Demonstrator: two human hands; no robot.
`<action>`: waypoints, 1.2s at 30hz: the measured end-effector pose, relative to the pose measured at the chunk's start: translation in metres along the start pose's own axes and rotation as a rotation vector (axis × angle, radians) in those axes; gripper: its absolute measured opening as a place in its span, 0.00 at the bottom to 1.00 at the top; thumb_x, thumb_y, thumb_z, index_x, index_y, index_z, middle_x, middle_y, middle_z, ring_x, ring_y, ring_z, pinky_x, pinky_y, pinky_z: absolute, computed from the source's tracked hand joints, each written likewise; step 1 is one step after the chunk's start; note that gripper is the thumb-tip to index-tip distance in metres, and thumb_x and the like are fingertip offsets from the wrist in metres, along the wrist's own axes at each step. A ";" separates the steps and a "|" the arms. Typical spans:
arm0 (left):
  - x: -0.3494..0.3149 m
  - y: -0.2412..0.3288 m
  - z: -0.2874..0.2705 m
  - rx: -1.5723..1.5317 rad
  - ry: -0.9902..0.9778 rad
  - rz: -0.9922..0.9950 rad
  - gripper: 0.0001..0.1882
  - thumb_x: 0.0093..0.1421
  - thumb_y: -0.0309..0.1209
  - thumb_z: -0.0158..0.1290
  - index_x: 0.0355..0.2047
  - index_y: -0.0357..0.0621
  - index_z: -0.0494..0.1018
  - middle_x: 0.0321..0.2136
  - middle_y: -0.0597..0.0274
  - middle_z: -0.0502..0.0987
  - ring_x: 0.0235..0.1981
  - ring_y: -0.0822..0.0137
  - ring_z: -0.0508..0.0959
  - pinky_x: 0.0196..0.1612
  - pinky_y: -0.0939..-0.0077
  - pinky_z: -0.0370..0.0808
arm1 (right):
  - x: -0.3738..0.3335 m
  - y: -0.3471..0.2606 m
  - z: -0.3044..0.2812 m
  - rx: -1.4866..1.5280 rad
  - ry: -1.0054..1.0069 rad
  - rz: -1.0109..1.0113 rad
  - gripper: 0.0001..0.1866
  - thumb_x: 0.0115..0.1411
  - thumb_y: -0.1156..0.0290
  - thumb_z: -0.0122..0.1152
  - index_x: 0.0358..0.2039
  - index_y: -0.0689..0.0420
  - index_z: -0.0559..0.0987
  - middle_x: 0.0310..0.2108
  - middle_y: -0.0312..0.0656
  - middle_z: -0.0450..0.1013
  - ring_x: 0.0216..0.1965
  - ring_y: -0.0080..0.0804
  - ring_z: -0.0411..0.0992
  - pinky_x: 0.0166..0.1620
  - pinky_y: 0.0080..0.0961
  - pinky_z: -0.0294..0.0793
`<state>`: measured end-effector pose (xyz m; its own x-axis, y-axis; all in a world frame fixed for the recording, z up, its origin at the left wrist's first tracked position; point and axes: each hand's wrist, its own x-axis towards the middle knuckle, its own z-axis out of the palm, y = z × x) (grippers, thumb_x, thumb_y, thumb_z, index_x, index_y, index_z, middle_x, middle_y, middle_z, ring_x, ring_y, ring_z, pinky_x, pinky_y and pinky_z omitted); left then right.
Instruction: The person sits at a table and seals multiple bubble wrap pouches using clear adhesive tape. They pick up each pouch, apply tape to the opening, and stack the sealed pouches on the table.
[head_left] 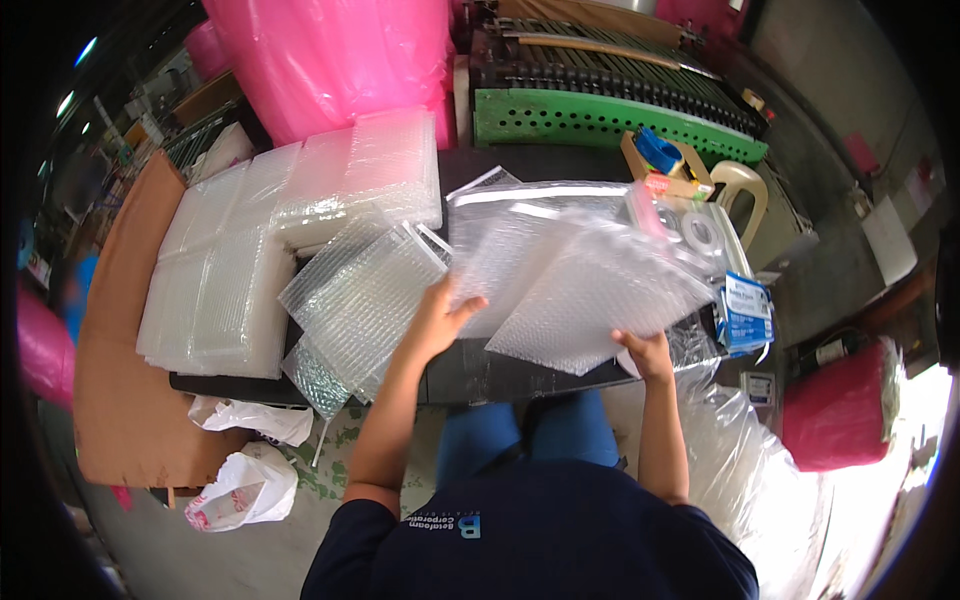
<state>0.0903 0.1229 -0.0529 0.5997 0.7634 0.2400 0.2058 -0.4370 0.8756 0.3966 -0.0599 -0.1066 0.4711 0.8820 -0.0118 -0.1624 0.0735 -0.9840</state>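
Head view: left hand (440,318) lay spread, fingers open, on a bubble-wrap bag (590,290) atop the dark bench (480,372). Right hand (648,352) pinched the bag's lower edge. Stacks of bubble bags (250,270) sat to the left, tape rolls (700,232) to the right.

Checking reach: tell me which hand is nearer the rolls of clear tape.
Right. The right hand grips the bubble-wrap sheet at its lower edge, below the rolls of clear tape. The left hand is farther left, on the sheets.
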 end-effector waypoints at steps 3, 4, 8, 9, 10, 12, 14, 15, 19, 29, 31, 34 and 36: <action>0.002 -0.021 0.044 -0.185 -0.068 0.053 0.45 0.56 0.61 0.50 0.60 0.36 0.57 0.50 0.42 0.72 0.53 0.54 0.71 0.54 0.61 0.67 | 0.014 -0.011 0.020 0.005 -0.086 0.072 0.36 0.42 0.86 0.70 0.54 0.61 0.66 0.47 0.38 0.70 0.49 0.30 0.68 0.52 0.28 0.68; 0.003 -0.030 0.059 -0.244 0.091 0.151 0.49 0.53 0.67 0.47 0.59 0.36 0.58 0.49 0.44 0.72 0.53 0.55 0.70 0.54 0.63 0.66 | 0.017 -0.012 0.021 0.040 -0.076 -0.003 0.38 0.42 0.86 0.70 0.55 0.60 0.65 0.48 0.38 0.69 0.50 0.30 0.68 0.53 0.29 0.68; -0.008 -0.065 0.100 -0.365 0.254 0.229 0.55 0.44 0.69 0.56 0.56 0.33 0.59 0.47 0.46 0.73 0.53 0.59 0.71 0.54 0.64 0.66 | 0.025 0.001 0.020 0.047 -0.131 -0.124 0.47 0.41 0.84 0.73 0.61 0.57 0.58 0.55 0.39 0.64 0.56 0.32 0.62 0.57 0.30 0.64; -0.016 -0.072 0.111 -0.327 0.272 0.231 0.55 0.42 0.69 0.58 0.56 0.33 0.59 0.46 0.46 0.73 0.52 0.60 0.71 0.54 0.64 0.67 | 0.026 0.019 0.009 -0.011 -0.171 -0.087 0.48 0.40 0.84 0.73 0.61 0.58 0.58 0.56 0.39 0.63 0.57 0.32 0.62 0.58 0.31 0.63; -0.024 -0.076 0.120 -0.301 0.290 0.216 0.55 0.42 0.67 0.60 0.56 0.33 0.60 0.46 0.48 0.74 0.51 0.60 0.72 0.53 0.65 0.67 | 0.027 0.026 0.010 -0.066 -0.226 -0.053 0.48 0.40 0.83 0.74 0.61 0.59 0.58 0.56 0.40 0.63 0.57 0.32 0.61 0.59 0.31 0.61; -0.035 -0.081 0.133 -0.251 0.330 0.192 0.54 0.40 0.63 0.64 0.55 0.33 0.61 0.45 0.50 0.75 0.49 0.61 0.74 0.52 0.66 0.69 | 0.020 0.038 0.006 -0.122 -0.201 -0.023 0.50 0.38 0.81 0.76 0.61 0.60 0.58 0.57 0.39 0.62 0.57 0.32 0.61 0.59 0.31 0.61; -0.032 -0.064 0.127 -0.309 0.272 0.257 0.52 0.38 0.59 0.67 0.55 0.35 0.62 0.44 0.52 0.75 0.47 0.61 0.75 0.51 0.67 0.70 | 0.011 0.029 0.011 -0.015 -0.139 -0.036 0.50 0.36 0.83 0.75 0.61 0.60 0.59 0.56 0.40 0.63 0.57 0.33 0.61 0.58 0.32 0.64; -0.038 -0.059 0.126 -0.340 0.232 0.272 0.51 0.37 0.57 0.69 0.54 0.36 0.63 0.44 0.52 0.76 0.46 0.62 0.76 0.50 0.67 0.71 | 0.007 0.026 0.009 0.074 -0.152 -0.015 0.50 0.36 0.84 0.74 0.61 0.60 0.58 0.56 0.40 0.63 0.57 0.33 0.61 0.57 0.32 0.65; -0.028 -0.063 0.109 -0.414 -0.099 0.135 0.48 0.34 0.47 0.72 0.54 0.44 0.65 0.47 0.53 0.75 0.48 0.60 0.76 0.52 0.67 0.70 | 0.014 0.028 -0.006 -0.062 -0.330 -0.017 0.45 0.48 0.70 0.67 0.65 0.60 0.54 0.63 0.45 0.55 0.64 0.33 0.52 0.64 0.30 0.54; -0.039 -0.047 0.114 -0.222 0.237 0.016 0.23 0.47 0.40 0.67 0.38 0.38 0.75 0.28 0.57 0.81 0.32 0.68 0.81 0.37 0.75 0.75 | 0.034 0.073 -0.017 -0.195 -0.184 -0.181 0.27 0.63 0.62 0.55 0.58 0.62 0.62 0.52 0.39 0.67 0.57 0.29 0.60 0.60 0.29 0.57; -0.032 -0.045 0.115 -0.271 0.197 -0.227 0.27 0.50 0.46 0.64 0.40 0.36 0.75 0.30 0.56 0.81 0.34 0.68 0.81 0.39 0.74 0.75 | 0.045 0.055 -0.035 -0.202 0.028 -0.246 0.29 0.60 0.66 0.59 0.59 0.60 0.62 0.55 0.41 0.65 0.59 0.34 0.59 0.61 0.30 0.55; -0.028 -0.055 0.113 -0.302 0.209 -0.417 0.31 0.52 0.51 0.61 0.43 0.34 0.74 0.35 0.54 0.80 0.38 0.66 0.80 0.42 0.71 0.74 | 0.040 0.082 -0.082 -1.572 0.573 -0.090 0.28 0.55 0.74 0.59 0.58 0.52 0.66 0.53 0.47 0.67 0.56 0.45 0.63 0.60 0.36 0.58; -0.039 -0.086 0.125 -0.240 0.303 -0.437 0.32 0.53 0.52 0.59 0.44 0.33 0.73 0.38 0.53 0.79 0.41 0.66 0.78 0.45 0.70 0.73 | 0.034 0.083 -0.097 -1.494 0.448 -0.055 0.27 0.52 0.79 0.58 0.55 0.52 0.70 0.48 0.47 0.69 0.52 0.48 0.66 0.57 0.37 0.62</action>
<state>0.1456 0.0712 -0.1904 0.2436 0.9660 -0.0867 0.1822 0.0423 0.9824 0.4838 -0.0688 -0.2059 0.7017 0.6684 0.2467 0.7123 -0.6522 -0.2593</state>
